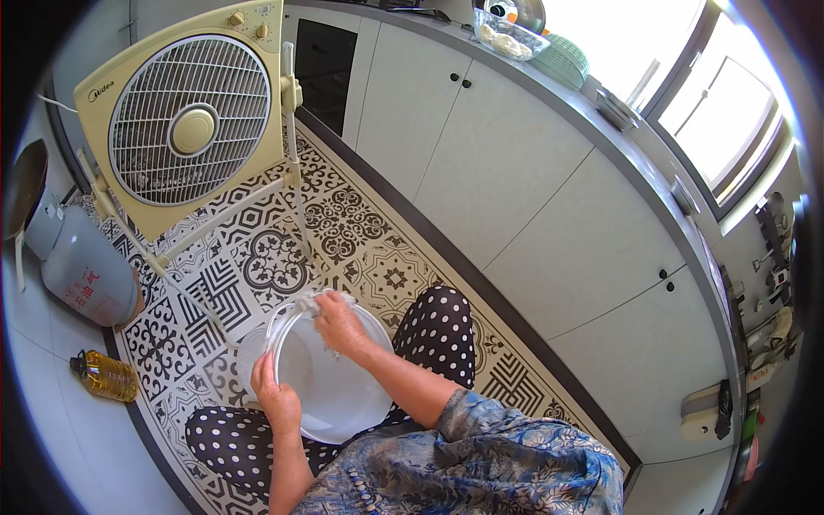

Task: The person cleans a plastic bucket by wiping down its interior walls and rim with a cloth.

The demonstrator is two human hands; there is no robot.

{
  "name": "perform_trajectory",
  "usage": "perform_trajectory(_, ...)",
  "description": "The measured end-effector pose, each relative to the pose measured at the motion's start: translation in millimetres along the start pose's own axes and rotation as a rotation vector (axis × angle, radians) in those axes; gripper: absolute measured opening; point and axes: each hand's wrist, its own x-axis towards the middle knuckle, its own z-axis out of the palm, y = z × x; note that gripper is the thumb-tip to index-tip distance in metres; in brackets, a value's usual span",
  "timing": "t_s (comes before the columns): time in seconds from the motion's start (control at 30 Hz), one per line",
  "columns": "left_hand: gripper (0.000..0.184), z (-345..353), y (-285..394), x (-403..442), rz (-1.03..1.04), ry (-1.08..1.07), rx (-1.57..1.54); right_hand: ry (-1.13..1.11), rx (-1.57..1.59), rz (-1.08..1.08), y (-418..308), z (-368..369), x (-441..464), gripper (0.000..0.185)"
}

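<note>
A white plastic bucket [339, 399] rests tilted between the knees of my polka-dot trousers, its round opening facing me. My left hand [276, 396] is closed over the left part of its rim. At the far edge of the rim, my right hand [340, 324] presses a crumpled whitish cloth [309, 301]. Part of the cloth hangs just inside the bucket beneath my fingers. No contents show inside the bucket.
A cream box fan [193, 129] stands on its frame ahead. Along the left wall are a grey gas cylinder [86, 266] and an oil bottle [109, 376]. Cabinets [515, 189] line the right, with a glass bowl [508, 39] and a green basket [562, 60] on the counter.
</note>
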Motion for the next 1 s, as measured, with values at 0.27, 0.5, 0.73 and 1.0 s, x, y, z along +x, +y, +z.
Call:
perform_trajectory(0.27, 0.060, -3, 7, 4, -0.068, -0.028, -0.063, -0.222, 0.061, -0.309, -58, 9, -31, 0.033)
perform_trajectory(0.5, 0.058, -4, -6, 2, -0.074, 0.009, -0.089, -0.155, -0.072, 0.029, -16, -10, 1, 0.037)
perform_trajectory(0.73, 0.055, -3, 3, 4, -0.127, 0.008, -0.160, 0.077, -0.120, 0.182, 33, -11, -5, 0.034)
perform_trajectory(1.0, 0.054, 5, 5, 2, -0.059, -0.005, -0.079, -0.133, -0.019, -0.180, -38, 5, -17, 0.028)
